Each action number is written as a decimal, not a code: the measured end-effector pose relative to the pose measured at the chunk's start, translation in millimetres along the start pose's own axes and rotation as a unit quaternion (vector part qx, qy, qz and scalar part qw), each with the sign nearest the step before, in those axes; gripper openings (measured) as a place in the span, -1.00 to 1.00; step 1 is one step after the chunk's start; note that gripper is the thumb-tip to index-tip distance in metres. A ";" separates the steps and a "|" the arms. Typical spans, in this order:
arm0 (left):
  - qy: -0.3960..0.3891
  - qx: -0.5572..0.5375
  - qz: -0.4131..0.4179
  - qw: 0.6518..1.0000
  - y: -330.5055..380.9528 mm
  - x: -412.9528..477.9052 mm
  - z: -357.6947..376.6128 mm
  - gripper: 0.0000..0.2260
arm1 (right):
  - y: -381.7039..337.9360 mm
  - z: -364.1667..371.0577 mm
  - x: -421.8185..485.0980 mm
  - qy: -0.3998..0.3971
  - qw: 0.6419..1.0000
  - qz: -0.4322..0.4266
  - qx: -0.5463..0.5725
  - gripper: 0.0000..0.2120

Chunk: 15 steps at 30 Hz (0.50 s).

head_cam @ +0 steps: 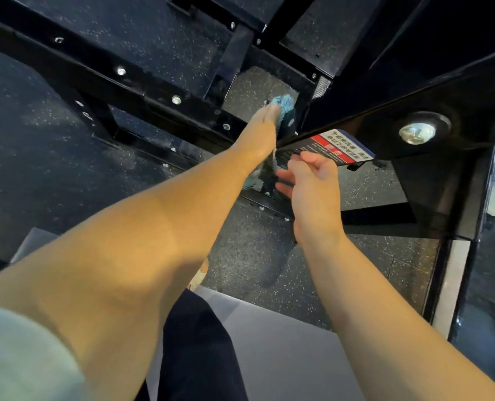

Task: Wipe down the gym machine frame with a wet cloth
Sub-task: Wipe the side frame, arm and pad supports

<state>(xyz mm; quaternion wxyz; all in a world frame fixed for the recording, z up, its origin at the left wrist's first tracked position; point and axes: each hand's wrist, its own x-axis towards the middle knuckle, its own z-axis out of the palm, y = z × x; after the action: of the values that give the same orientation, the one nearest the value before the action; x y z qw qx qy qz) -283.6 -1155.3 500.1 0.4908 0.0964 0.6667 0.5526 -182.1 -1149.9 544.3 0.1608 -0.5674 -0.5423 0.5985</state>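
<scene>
Head view. The blue cloth [284,104] lies against a black member of the machine frame [153,102], just beyond the warning label [342,146]. We see the left hand [265,123] laid flat on it, fingers [272,111] straight, pressing rather than gripping, presumably to spread wet contact along the bar. The cloth's tail hangs beside the label's near end. The right hand [310,183] hovers just beside the label, fingers loosely curled and holding nothing; we judge it steadies the reach. Speckled floor [313,273] lies beneath.

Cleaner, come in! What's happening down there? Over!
Left hand flat, pressing cloth on frame. Right hand loose, empty, beside sticker. Nothing blocking.
</scene>
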 end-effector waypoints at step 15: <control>0.016 -0.025 0.076 0.997 68.0 -59.0 31.4 -0.78 | -19.0 -9.9 -10.8 -0.039 0.999 0.037 -0.002 -0.94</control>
<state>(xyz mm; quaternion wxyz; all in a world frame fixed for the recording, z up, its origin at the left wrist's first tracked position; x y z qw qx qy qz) -258.3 -1149.6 591.9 0.4392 0.1253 0.6512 0.6061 -178.4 -1147.1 567.9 0.1164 -0.5639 -0.5278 0.6244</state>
